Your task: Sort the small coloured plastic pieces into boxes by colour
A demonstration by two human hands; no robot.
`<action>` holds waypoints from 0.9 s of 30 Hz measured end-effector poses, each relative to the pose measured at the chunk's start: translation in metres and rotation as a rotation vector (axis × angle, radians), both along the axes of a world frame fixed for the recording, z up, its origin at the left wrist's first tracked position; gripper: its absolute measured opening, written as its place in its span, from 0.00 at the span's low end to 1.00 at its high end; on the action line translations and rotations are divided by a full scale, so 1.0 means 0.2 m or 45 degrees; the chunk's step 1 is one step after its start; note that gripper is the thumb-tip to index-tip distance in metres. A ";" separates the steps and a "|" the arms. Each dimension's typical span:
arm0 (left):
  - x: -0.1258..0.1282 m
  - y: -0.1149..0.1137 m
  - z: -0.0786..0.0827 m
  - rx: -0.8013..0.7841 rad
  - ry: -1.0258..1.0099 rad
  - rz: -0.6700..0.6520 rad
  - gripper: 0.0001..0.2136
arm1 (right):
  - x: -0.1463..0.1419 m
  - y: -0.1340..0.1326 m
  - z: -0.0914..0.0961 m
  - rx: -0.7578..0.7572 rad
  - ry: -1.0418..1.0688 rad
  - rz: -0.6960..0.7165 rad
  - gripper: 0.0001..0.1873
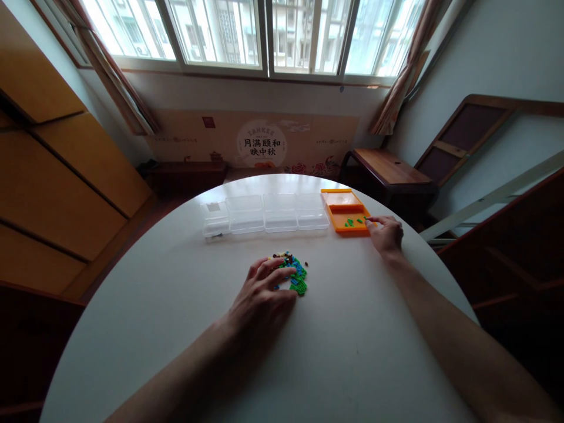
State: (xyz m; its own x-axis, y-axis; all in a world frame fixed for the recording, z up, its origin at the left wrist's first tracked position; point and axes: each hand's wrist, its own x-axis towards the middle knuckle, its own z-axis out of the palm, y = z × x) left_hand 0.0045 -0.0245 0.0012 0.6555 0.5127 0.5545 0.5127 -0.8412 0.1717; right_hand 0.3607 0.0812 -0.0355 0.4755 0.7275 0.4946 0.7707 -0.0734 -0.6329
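Fingers spread wide, the left hand [264,289] is corralling mixed bricks [299,285] on the desk [176,294], apparently against scattering; the right hand [386,234] is pinching a green brick [365,218] at an orange tray [352,230], whose rim is containing others.

1. Under the fingers of the left hand [262,289], part of the brick pile [300,272] is hidden.
2. At the fingertips of the right hand [386,236], detail is too small to tell.
3. Behind the fingers, 2 forearms [189,364] are cut off.
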 end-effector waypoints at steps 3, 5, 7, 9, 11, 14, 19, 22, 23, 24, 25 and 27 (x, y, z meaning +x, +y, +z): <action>0.00 0.00 0.00 0.005 -0.013 0.003 0.06 | -0.01 0.01 0.00 -0.062 -0.029 -0.029 0.11; 0.00 0.00 0.00 0.010 -0.028 0.009 0.06 | -0.01 0.01 0.00 -0.100 -0.046 -0.036 0.11; 0.00 0.00 0.00 0.018 -0.043 0.017 0.05 | -0.01 0.01 0.00 -0.126 -0.047 -0.040 0.11; 0.01 0.00 0.00 0.023 -0.054 0.024 0.04 | -0.01 0.01 0.00 -0.147 -0.044 -0.044 0.11; 0.01 0.00 0.00 0.024 -0.055 0.031 0.04 | -0.01 0.01 0.00 -0.169 -0.043 -0.048 0.12; 0.01 0.00 0.00 0.010 -0.046 0.038 0.04 | -0.01 0.01 0.00 -0.193 -0.049 -0.051 0.13; 0.01 -0.01 0.00 -0.034 -0.027 0.055 0.04 | -0.02 0.00 0.00 -0.175 -0.054 -0.050 0.14; 0.01 0.00 0.00 -0.026 -0.029 0.056 0.04 | -0.04 -0.02 0.02 -0.123 -0.056 -0.049 0.14; 0.01 0.00 0.00 -0.020 -0.031 0.052 0.04 | -0.05 -0.02 0.03 -0.102 -0.057 -0.040 0.14; 0.01 0.00 0.00 -0.013 -0.039 0.047 0.04 | -0.07 -0.04 0.03 -0.081 -0.059 -0.022 0.14; 0.01 0.00 0.00 -0.002 -0.060 0.043 0.03 | -0.09 -0.05 0.04 -0.058 -0.062 0.003 0.14; 0.01 0.01 0.01 0.011 -0.137 0.045 0.02 | -0.15 -0.08 0.06 -0.016 -0.072 0.076 0.14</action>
State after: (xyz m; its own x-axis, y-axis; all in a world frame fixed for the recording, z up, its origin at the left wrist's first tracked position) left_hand 0.0056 -0.0231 0.0028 0.5734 0.5292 0.6254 0.5208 -0.8247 0.2204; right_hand 0.3314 0.0661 -0.0243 0.4025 0.7600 0.5103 0.8085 -0.0337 -0.5875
